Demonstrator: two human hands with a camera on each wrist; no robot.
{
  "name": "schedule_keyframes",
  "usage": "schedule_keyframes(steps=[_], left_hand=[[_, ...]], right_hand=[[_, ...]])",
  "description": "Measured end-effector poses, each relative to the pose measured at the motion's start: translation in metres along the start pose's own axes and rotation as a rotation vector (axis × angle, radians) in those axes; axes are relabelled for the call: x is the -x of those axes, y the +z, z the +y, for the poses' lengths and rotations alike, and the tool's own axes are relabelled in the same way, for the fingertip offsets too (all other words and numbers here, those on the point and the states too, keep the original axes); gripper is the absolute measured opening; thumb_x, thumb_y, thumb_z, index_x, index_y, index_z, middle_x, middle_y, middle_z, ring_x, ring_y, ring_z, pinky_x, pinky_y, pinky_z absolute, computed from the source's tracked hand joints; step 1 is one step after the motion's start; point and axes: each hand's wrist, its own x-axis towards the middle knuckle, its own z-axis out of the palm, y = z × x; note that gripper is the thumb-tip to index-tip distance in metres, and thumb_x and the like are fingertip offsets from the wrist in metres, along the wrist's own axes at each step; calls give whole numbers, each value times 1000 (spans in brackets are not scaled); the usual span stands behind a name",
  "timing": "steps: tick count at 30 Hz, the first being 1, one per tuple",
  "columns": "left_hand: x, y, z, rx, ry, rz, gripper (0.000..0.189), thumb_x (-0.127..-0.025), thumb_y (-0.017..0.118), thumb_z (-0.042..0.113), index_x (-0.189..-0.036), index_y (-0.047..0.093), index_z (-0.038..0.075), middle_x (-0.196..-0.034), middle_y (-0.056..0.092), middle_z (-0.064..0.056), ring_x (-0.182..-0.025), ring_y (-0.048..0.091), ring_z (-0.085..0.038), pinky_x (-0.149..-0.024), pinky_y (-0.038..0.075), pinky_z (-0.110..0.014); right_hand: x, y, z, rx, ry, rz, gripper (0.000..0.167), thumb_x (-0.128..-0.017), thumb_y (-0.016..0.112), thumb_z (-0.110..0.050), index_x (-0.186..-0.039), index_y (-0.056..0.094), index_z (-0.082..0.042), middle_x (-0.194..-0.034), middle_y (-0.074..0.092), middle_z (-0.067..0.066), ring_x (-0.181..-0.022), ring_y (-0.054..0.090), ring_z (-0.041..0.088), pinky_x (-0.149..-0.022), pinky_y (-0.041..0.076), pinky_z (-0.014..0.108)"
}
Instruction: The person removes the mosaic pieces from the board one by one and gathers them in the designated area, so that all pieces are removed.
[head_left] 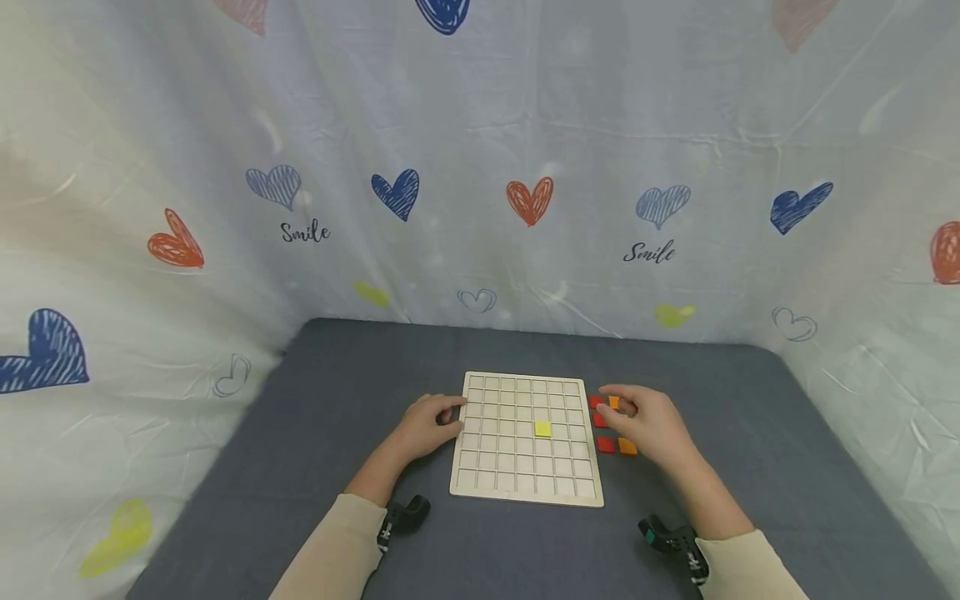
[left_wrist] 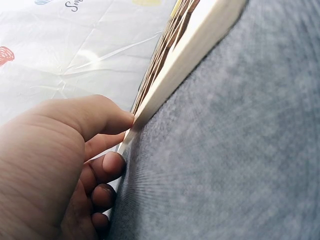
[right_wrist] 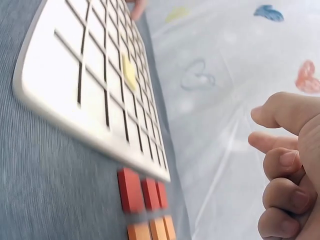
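Observation:
A pale wooden grid board [head_left: 506, 461] lies on the table with one yellow square tile [head_left: 542, 428] in a cell right of its middle. My left hand [head_left: 424, 425] is at the board's left edge, thumb and index fingertips touching the rim some way apart. Over the tiles on the board's right side hovers my right hand [head_left: 651, 423], thumb and index finger spread with nothing between them. Its other fingers curl loosely in the right wrist view. Beneath it, red tiles [head_left: 605, 444] form a column beside the board, and orange tiles [head_left: 627, 446] a second one, partly hidden by the hand.
Dark grey cloth [head_left: 375, 358] covers the table. A pale curtain [head_left: 465, 250] printed with hearts hangs behind it and along both sides. Black wrist cameras sit on the left wrist [head_left: 405, 517] and right wrist [head_left: 667, 537].

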Motion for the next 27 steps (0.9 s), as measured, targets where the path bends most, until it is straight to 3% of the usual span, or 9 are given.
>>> schedule_keyframes(steps=[10,14,17,20,27], left_hand=[[1,-1,0,2,9,-3,39,-94,73,17,-133,70,11,-73,47,5,-72,40,-15,-71,35,-35],[1,-1,0,-2,24,1,39,-94,72,16,-133,70,10,-73,47,5,-72,40,-15,-70,35,-35],[1,-1,0,-4,21,0,39,-94,72,16,-133,70,10,-73,47,5,-72,40,-14,-71,35,-35],[1,-1,0,-4,16,-1,40,-95,72,17,-134,70,10,-72,48,5,-73,41,-14,-72,35,-36],[1,-1,0,-2,19,3,40,-95,72,17,-134,70,11,-72,47,6,-72,41,-14,-72,35,-36]], right_hand=[[-11,31,-22,17,-36,-68,34,-94,75,-22,-124,73,-5,-61,35,-3,-51,27,12,-50,27,29],[-11,44,-28,47,-14,-86,35,-94,75,-24,-125,74,-7,-68,52,1,-61,45,13,-53,32,30],[-11,53,-31,61,15,-106,35,-94,75,-26,-125,75,-9,-67,54,1,-59,44,13,-51,30,30],[-12,62,-32,58,49,-132,35,-94,74,-26,-124,75,-9,-57,43,0,-50,28,13,-48,23,29],[-9,77,-30,65,90,-148,34,-90,77,-22,-120,76,-6,-55,40,-4,-48,26,11,-49,21,28]])
